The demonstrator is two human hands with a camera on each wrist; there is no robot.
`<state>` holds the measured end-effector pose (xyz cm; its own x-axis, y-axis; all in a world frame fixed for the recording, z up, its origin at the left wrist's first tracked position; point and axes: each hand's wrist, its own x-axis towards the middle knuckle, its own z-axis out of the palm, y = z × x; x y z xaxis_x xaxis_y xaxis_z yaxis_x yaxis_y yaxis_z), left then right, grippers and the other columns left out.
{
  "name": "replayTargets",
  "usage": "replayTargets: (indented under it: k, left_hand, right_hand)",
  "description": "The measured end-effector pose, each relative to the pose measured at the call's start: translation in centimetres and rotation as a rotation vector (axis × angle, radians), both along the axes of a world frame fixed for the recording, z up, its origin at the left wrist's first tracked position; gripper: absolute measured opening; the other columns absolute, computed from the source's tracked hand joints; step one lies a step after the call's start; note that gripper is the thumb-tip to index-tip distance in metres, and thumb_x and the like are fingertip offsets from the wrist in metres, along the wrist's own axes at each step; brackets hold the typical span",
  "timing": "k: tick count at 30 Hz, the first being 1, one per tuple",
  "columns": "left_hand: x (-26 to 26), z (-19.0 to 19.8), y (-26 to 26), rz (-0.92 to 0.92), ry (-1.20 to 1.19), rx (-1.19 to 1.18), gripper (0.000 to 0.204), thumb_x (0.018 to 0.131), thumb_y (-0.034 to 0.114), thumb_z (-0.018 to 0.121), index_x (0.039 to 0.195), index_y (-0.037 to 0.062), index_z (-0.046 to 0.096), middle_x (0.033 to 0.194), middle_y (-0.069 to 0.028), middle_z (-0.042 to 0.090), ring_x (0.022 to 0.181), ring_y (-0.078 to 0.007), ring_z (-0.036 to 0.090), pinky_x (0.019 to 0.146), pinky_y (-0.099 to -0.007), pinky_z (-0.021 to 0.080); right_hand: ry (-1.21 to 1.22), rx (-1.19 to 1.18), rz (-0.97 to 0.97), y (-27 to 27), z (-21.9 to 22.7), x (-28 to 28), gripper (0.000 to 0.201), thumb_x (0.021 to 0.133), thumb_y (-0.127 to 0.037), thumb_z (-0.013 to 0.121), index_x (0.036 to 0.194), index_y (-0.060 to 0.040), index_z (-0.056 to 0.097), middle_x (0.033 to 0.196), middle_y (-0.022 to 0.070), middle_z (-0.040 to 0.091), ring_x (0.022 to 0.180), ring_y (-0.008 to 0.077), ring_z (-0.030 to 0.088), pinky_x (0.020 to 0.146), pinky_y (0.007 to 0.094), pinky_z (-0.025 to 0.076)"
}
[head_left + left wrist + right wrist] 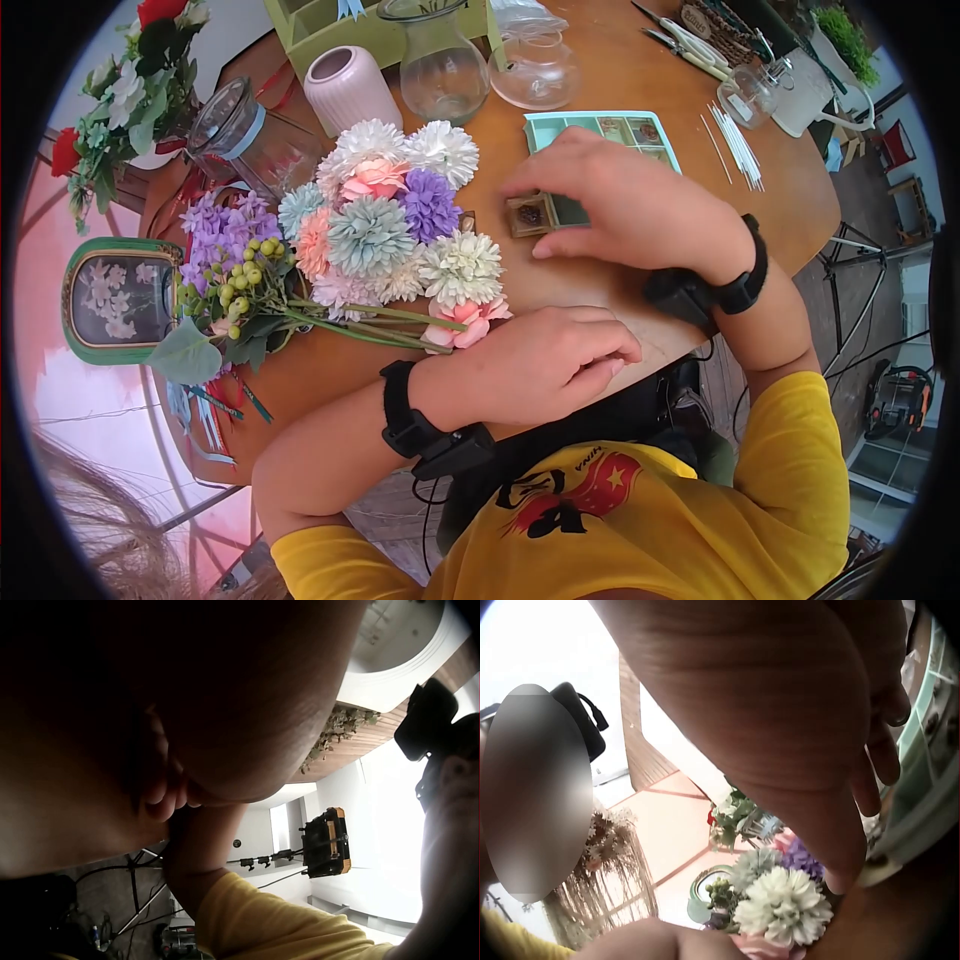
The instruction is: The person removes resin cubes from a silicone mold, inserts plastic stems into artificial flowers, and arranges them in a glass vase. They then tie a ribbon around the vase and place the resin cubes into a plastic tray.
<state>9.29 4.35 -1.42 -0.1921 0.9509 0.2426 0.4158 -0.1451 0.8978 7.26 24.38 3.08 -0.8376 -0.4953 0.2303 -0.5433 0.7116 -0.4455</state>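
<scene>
My right hand [625, 200] hovers over a mint-green divided box [575, 122], covering much of it. Its thumb and fingers are spread apart on either side of a small brown square container [530, 215] with dark bits inside. In the right wrist view, the fingertips hang beside the box's pale green edge [911, 742]. My left hand [530, 365] lies at the near table edge with its fingers loosely curled and nothing held. Just beyond it rests a bunch of artificial flowers [370, 235] in white, blue, pink and purple, with green stems [380, 325] pointing toward the left wrist.
Behind the flowers stand a pink ribbed vase [352, 90], a clear glass vase [445, 65] and a glass jar [250, 135]. White sticks [738, 150] and scissors [690, 45] lie at the right. A green-framed picture [120, 300] is at the left edge.
</scene>
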Motion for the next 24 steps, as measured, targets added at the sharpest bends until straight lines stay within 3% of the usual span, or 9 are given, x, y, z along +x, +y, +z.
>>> replayTargets:
  k: [8,11,14,15,19,22,24]
  left_hand:
    - [0.1,-0.1,0.0,0.009,-0.003,0.02,0.017,0.097,0.007,0.061,0.113,0.0021,0.066,0.098,-0.0119,0.067,0.078,-0.0269,0.065,0.071,-0.0369,0.053]
    - [0.0,-0.2,0.0,0.005,0.003,0.03,0.017,0.097,0.006,0.061,0.113,0.002,0.066,0.098,-0.0118,0.067,0.077,-0.0266,0.065,0.071,-0.0369,0.053]
    - [0.0,0.1,-0.1,-0.008,0.001,0.002,0.016,0.097,0.006,0.061,0.113,0.0019,0.065,0.099,-0.0121,0.067,0.079,-0.0271,0.066,0.071,-0.0372,0.053]
    - [-0.1,0.2,-0.1,-0.014,-0.001,-0.01,0.016,0.097,0.006,0.061,0.112,0.0018,0.065,0.099,-0.0122,0.067,0.079,-0.0273,0.066,0.071,-0.0373,0.054]
    - [0.0,-0.1,0.0,-0.015,-0.004,0.016,0.016,0.098,0.006,0.061,0.112,0.0019,0.065,0.099,-0.0126,0.067,0.08,-0.0278,0.067,0.072,-0.0372,0.054]
    - [0.0,-0.1,0.0,-0.017,0.006,0.01,0.016,0.098,0.006,0.06,0.113,0.0019,0.065,0.098,-0.0126,0.067,0.081,-0.0279,0.067,0.072,-0.037,0.054]
    - [-0.1,-0.1,0.0,-0.019,0.005,0.01,0.016,0.098,0.006,0.06,0.113,0.0019,0.065,0.098,-0.0125,0.067,0.08,-0.0275,0.067,0.072,-0.037,0.054]
  right_hand:
    - [-0.061,0.049,-0.028,-0.8,-0.6,-0.4,0.037,0.082,-0.017,0.079,0.118,-0.0083,0.071,0.099,0.0129,0.071,0.105,0.0334,0.06,0.093,0.0411,0.051]
    - [0.032,-0.142,-0.029,-1.0,-0.1,-0.5,0.033,0.085,-0.017,0.075,0.117,-0.0088,0.072,0.095,0.0134,0.07,0.096,0.032,0.063,0.085,0.0394,0.053]
    - [0.081,-0.208,-0.169,0.8,0.7,-1.3,0.033,0.086,-0.018,0.073,0.118,-0.0106,0.072,0.095,0.0135,0.07,0.084,0.0276,0.064,0.077,0.0371,0.054]
    - [0.046,-0.203,-0.243,1.7,0.9,-1.7,0.035,0.085,-0.015,0.073,0.12,-0.0123,0.072,0.091,0.0121,0.069,0.075,0.0219,0.063,0.069,0.0348,0.053]
    - [-0.089,-0.179,-0.442,4.5,1.1,-2.8,0.042,0.081,-0.007,0.07,0.122,-0.0092,0.07,0.086,0.0097,0.065,0.069,0.018,0.062,0.067,0.0332,0.052]
    - [-0.124,-0.162,-0.438,5.7,0.1,-3.3,0.045,0.079,-0.008,0.073,0.124,-0.0088,0.069,0.089,0.0114,0.068,0.073,0.0219,0.064,0.071,0.0346,0.054]
    - [-0.007,-0.085,-0.426,5.6,-0.1,-3.4,0.045,0.079,-0.012,0.077,0.123,-0.0081,0.07,0.094,0.0138,0.07,0.078,0.0265,0.066,0.076,0.0368,0.054]
